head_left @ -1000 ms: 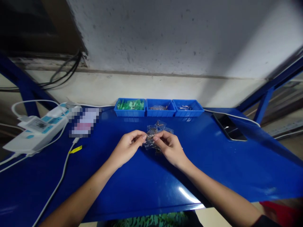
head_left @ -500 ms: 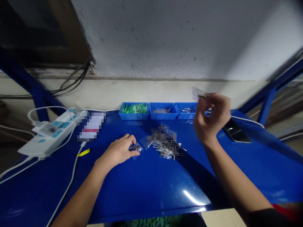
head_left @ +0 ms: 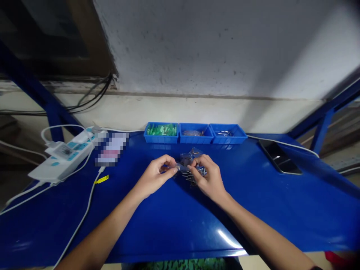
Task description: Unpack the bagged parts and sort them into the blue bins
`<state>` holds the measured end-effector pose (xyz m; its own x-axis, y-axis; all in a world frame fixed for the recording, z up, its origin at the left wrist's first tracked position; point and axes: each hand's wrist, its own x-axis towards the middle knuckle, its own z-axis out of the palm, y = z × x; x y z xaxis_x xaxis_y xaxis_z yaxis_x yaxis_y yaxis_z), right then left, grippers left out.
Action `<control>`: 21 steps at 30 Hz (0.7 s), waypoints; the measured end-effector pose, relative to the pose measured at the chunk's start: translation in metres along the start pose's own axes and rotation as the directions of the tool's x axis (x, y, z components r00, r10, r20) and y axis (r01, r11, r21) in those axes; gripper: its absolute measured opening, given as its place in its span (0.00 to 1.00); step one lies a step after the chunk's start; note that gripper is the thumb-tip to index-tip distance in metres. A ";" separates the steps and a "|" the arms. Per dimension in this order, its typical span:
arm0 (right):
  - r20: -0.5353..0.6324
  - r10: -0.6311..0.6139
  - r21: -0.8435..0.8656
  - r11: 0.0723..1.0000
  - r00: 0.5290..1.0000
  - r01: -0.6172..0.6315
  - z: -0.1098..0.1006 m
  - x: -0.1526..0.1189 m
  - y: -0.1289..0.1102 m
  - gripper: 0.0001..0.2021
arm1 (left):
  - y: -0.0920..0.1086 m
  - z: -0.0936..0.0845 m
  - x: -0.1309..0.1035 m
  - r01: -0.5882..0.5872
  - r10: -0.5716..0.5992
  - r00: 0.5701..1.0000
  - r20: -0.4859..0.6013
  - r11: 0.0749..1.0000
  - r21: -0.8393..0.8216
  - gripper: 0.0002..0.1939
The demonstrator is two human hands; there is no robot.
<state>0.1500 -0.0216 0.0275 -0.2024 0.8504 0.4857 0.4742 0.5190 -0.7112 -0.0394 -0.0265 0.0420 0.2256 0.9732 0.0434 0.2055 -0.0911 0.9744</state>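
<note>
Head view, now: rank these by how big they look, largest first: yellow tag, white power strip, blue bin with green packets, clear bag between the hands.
1. White power strip
2. Blue bin with green packets
Unranked, both smaller: clear bag and yellow tag; fingers cover part of the bag.

No text, brand or number can be read. On the left of the blue counter [head_left: 157,228], a white plug adapter [head_left: 57,150] carries a block of grey print too small to make out; the white power strip [head_left: 42,170] beneath has blue markings, also unreadable. A yellow cable tag [head_left: 102,179] shows no legible words, and the panel [head_left: 112,149] beside it is pixelated
</note>
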 end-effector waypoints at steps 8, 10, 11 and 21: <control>0.187 0.262 0.542 0.777 0.947 -0.322 0.006 -0.004 -0.011 0.10 | -0.004 0.020 -0.002 -0.011 -0.018 0.994 -0.108 0.965 -0.261 0.08; 0.221 0.263 0.562 0.753 0.939 -0.343 0.003 -0.003 -0.014 0.11 | -0.004 0.021 -0.002 -0.023 -0.018 0.990 -0.141 0.959 -0.283 0.08; 0.231 0.268 0.549 0.757 0.935 -0.353 0.002 -0.002 -0.014 0.11 | -0.004 0.021 -0.002 -0.025 -0.023 0.987 -0.158 0.955 -0.294 0.09; 0.246 0.290 0.304 0.883 0.925 -0.358 0.005 -0.002 -0.009 0.14 | -0.004 0.023 -0.006 0.036 -0.068 0.995 -0.069 0.925 -0.378 0.03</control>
<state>0.1416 -0.0272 0.0303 -0.2606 0.9583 0.1175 0.2303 0.1799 -0.9564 -0.0196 -0.0367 0.0327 0.1445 0.9895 -0.0074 -0.1613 0.0309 0.9864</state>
